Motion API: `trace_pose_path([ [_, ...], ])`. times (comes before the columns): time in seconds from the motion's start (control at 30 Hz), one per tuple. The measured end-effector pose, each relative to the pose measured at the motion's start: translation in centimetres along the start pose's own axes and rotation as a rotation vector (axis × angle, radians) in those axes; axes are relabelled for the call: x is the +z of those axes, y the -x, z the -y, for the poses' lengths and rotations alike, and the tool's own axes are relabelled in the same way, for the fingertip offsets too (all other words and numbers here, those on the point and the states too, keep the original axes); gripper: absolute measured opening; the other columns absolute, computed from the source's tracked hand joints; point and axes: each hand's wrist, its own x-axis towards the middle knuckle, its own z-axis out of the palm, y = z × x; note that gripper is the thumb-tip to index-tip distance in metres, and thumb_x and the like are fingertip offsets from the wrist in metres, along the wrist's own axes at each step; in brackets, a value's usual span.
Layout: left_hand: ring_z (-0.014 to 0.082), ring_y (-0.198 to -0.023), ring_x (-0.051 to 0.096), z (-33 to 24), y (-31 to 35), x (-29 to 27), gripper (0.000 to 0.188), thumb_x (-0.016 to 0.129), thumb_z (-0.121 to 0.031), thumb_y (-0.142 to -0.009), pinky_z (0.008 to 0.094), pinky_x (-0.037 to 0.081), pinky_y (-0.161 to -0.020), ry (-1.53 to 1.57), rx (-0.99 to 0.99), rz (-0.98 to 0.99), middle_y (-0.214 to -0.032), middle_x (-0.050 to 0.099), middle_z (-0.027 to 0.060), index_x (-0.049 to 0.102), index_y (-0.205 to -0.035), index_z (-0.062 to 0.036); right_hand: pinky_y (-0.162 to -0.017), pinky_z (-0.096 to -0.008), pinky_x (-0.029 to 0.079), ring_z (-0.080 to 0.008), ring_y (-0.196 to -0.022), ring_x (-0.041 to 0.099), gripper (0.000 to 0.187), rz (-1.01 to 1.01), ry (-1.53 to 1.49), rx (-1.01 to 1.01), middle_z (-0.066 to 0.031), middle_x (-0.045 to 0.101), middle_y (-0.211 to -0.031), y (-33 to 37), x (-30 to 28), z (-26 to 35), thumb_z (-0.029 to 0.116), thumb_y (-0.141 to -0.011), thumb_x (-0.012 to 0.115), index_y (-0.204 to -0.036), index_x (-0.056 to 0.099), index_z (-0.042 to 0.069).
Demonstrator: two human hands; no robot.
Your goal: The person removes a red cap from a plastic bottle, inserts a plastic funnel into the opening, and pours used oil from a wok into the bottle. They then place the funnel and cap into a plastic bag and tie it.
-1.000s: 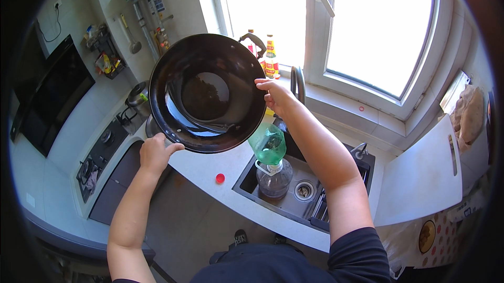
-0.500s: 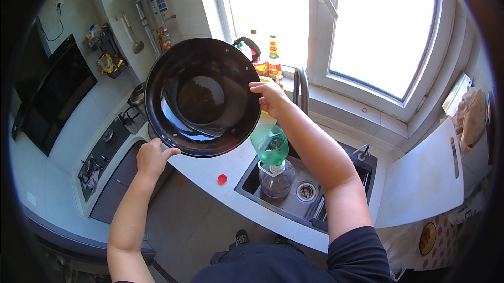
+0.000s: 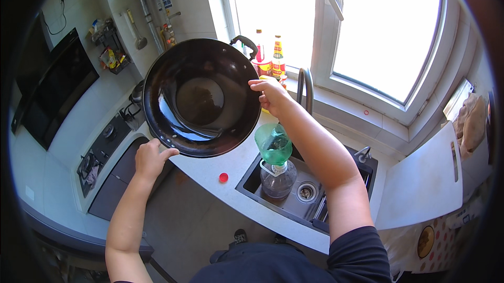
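Note:
Both my hands hold a large black wok (image 3: 157,81) up above the counter, its inside facing me. My left hand (image 3: 150,159) is closed at the lower left edge, where the handle there is hidden. With its fingers closed on the right rim is my right hand (image 3: 271,94). A shiny round patch covers the wok's bottom; I cannot tell liquid from reflection. Just below and right of the wok, a green plastic funnel (image 3: 275,145), like a cut-off bottle, sits in the mouth of a clear plastic jug (image 3: 278,182). That jug stands in the sink (image 3: 296,207).
A red cap (image 3: 223,178) lies on the white counter (image 3: 207,175). Behind the sink rises a dark faucet (image 3: 305,88); sauce bottles (image 3: 278,57) stand by the window. A white cutting board (image 3: 420,178) leans at the right. The gas stove (image 3: 107,133) is at the left.
The surroundings have shifted slightly right in view, while the wok sits a touch further left against them. Both hands keep the same hold.

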Motion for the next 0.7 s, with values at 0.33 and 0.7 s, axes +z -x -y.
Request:
trace_pose_path([
  [0.33,0.0388,-0.064,0.061,-1.8,-1.0,1.5,0.053,0.076,-0.047,-0.065,0.0442,0.048,-0.059,-0.029,0.094,-0.062,-0.065,0.061,0.0220,0.054,-0.065,0.0012,-0.043,-0.0202,0.030,-0.0065,-0.050,0.035,0.022,-0.050,-0.018,-0.043,0.0020,0.044,-0.073,1.5,-2.3,0.8,0.008,-0.081,0.058,-0.103,0.060,0.009],
  [0.7,0.0386,-0.064,0.062,-1.5,-1.0,1.6,0.051,0.076,-0.045,-0.066,0.0430,0.050,-0.058,-0.073,0.130,-0.111,-0.066,0.062,0.0225,0.057,-0.070,0.0025,-0.043,-0.0203,0.030,-0.0060,-0.050,0.036,0.023,-0.040,-0.029,-0.036,0.0022,0.045,-0.070,0.8,-2.6,-0.1,0.009,-0.081,0.058,-0.104,0.061,0.009],
])
